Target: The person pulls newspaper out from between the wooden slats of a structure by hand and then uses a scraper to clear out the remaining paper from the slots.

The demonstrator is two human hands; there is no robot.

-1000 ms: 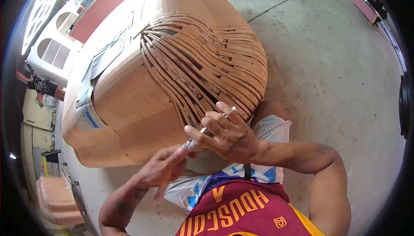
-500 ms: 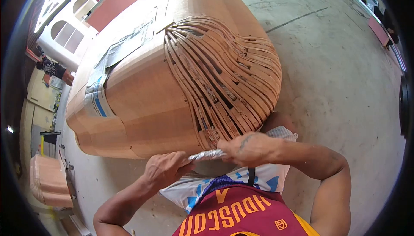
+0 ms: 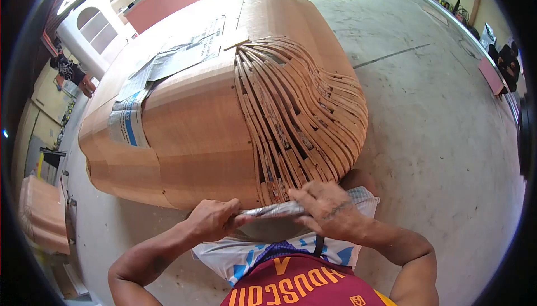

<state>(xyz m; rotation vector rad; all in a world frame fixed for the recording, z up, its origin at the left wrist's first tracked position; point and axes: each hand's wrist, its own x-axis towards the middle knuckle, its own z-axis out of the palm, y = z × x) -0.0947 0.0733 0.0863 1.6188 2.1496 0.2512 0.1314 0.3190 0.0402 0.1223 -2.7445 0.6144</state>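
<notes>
Twisted newspaper roll (image 3: 274, 211) lies level between both hands, at the near lower edge of the large curved wooden form (image 3: 196, 132), just below the ends of the bent strips. Left hand (image 3: 211, 220) closed round the roll's left end; right hand (image 3: 330, 208) closed over its right end, knuckles up. Paper looks tightly wound across the span between them; the ends inside the fists are hidden. Bent wood strips (image 3: 302, 116) fan over the form's right side, gaps showing between them. Left side is plain board, with flat newspaper sheets (image 3: 179, 54) on top. Concrete floor (image 3: 447, 138) to the right.
</notes>
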